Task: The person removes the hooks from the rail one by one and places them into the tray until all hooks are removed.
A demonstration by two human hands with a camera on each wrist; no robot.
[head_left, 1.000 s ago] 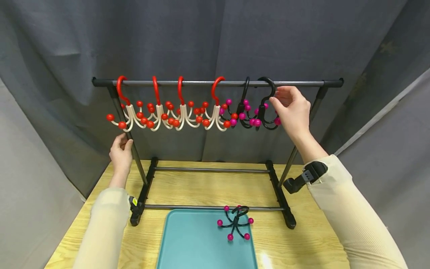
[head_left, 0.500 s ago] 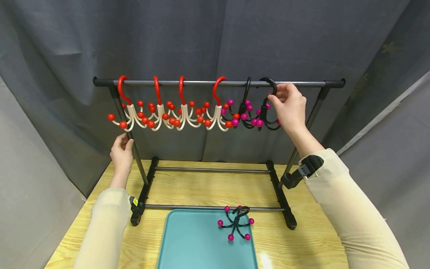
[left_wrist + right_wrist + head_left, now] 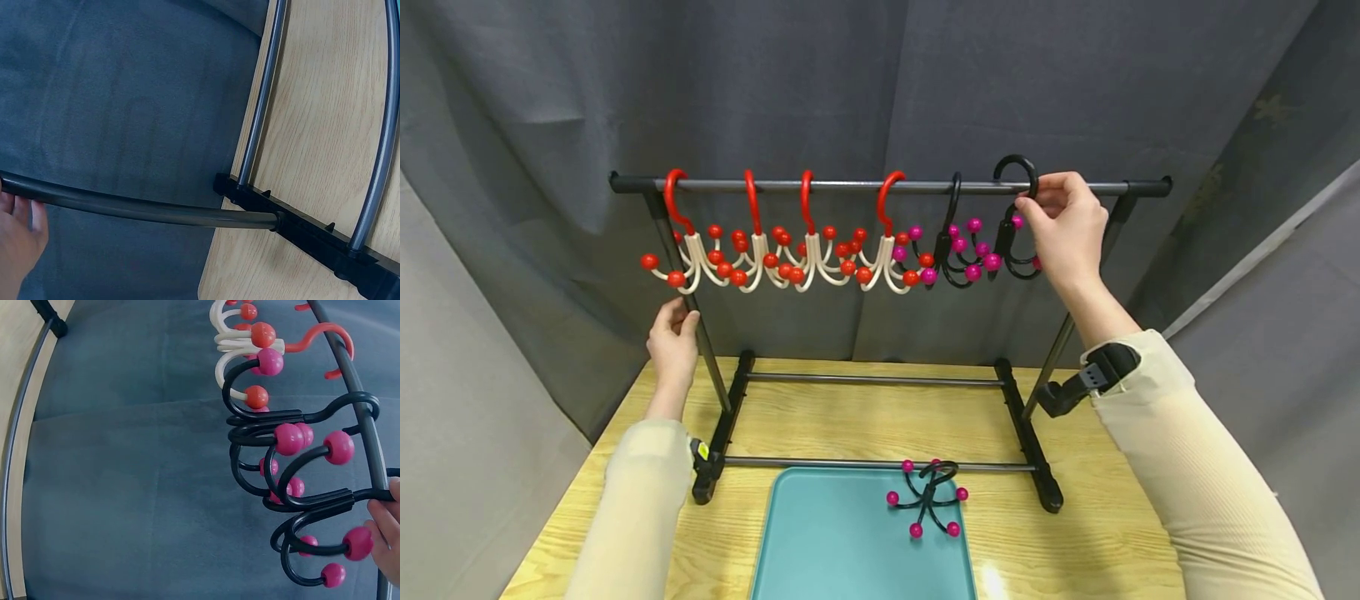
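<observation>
Grey curtain backed the metal rail (image 3: 887, 186); right hand (image 3: 1063, 221) pinched the black plastic hook with pink ball tips (image 3: 1017, 218), lifted above the rail's right end.
Left wrist view: left hand (image 3: 15, 240) curled round the grey upright post (image 3: 137, 208). Right wrist view: fingertips (image 3: 389, 509) pinched the hook's stem (image 3: 325, 503); it looked light, stiff, smooth, best held there.

Hooks (image 3: 820, 242) hang along the rack (image 3: 880, 187); before it, a tray (image 3: 850, 542) holds one hook (image 3: 928, 497)

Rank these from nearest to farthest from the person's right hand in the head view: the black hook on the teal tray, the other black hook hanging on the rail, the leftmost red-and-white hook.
1. The other black pink-balled hook on the rail, just left of the right hand.
2. The black hook on the teal tray, below on the table.
3. The leftmost red-and-white hook, at the rail's far left end.
</observation>
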